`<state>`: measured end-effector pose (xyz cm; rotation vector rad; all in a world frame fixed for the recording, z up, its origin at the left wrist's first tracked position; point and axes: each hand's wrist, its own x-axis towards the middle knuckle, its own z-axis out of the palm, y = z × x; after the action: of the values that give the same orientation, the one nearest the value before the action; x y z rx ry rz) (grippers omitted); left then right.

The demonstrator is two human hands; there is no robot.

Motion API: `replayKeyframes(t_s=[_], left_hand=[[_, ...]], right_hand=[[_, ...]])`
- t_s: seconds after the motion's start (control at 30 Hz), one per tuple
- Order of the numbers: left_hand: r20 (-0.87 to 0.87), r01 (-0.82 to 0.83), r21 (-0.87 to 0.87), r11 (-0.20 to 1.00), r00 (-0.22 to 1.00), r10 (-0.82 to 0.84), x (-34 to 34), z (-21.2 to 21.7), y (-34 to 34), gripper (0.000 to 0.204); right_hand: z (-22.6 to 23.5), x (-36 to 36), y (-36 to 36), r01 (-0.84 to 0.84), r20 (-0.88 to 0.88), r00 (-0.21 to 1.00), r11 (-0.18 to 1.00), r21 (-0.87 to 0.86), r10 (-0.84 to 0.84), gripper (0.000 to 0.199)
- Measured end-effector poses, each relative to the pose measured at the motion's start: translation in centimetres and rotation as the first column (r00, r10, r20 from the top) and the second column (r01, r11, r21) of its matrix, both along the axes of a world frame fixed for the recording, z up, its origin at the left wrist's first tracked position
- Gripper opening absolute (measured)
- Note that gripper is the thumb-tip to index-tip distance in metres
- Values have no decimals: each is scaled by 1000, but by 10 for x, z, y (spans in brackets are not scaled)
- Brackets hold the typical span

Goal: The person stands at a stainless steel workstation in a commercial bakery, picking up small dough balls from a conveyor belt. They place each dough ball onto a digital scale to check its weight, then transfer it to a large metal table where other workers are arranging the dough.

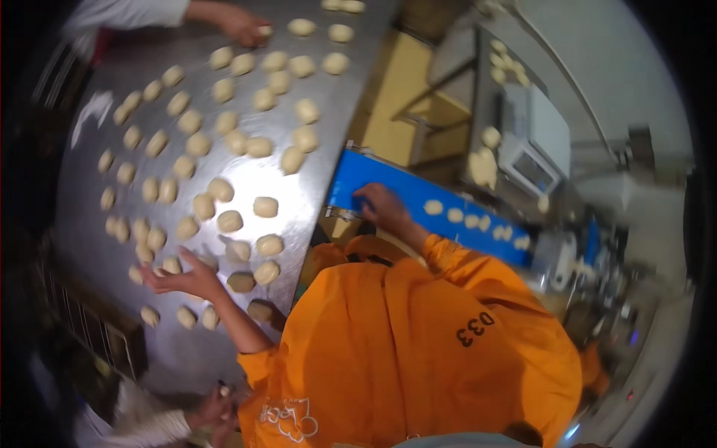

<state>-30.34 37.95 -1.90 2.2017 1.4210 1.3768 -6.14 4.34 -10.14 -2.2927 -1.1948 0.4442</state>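
Note:
My left hand [187, 279] is low over the steel table [246, 175], thumb and fingers spread apart. A pale dough piece [171, 265] lies between the thumb and fingers, not gripped. Many similar oval dough pieces are scattered around it and across the table. My right hand [386, 207] is over the near end of a blue conveyor belt [441, 183], its fingers bent and slightly blurred. Whether anything is under or in those fingers is hidden. Farther along the belt, a row of dough pieces [471, 221] lies to the right of this hand.
At the far left, a co-worker's hand [245, 27] touches a dough piece. Another person's hands [212, 412] hold something small at the lower left. A white box-shaped machine [532, 138] stands beyond the belt, beside more dough [483, 168]. Machinery [562, 261] meets the belt's right end.

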Motion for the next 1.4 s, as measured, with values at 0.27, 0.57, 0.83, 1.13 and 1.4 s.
replayKeyframes(t_s=[0.27, 0.57, 0.83, 1.13, 1.4], left_hand=[[92, 968, -215, 132, 155, -984, 138, -14, -199, 50], [-83, 799, -563, -212, -309, -947, 246, -69, -384, 49], [-321, 848, -507, -154, -351, -880, 268, -154, -469, 42], [-45, 743, -669, 20, -14, -999, 286, -123, -526, 44], [-418, 693, -678, 246, -88, -904, 275, -135, -541, 50]], right_hand=[[-59, 8, -193, 498, 232, 849, 866, -46, -475, 36], [114, 32, -271, 867, -715, 399, -17, 498, -575, 35], [196, 104, -376, 496, 216, 589, 560, 663, -778, 37], [-56, 35, -403, 398, 380, 825, 908, 134, -418, 37], [-74, 30, -448, 882, -878, 373, 407, 236, -299, 39]])
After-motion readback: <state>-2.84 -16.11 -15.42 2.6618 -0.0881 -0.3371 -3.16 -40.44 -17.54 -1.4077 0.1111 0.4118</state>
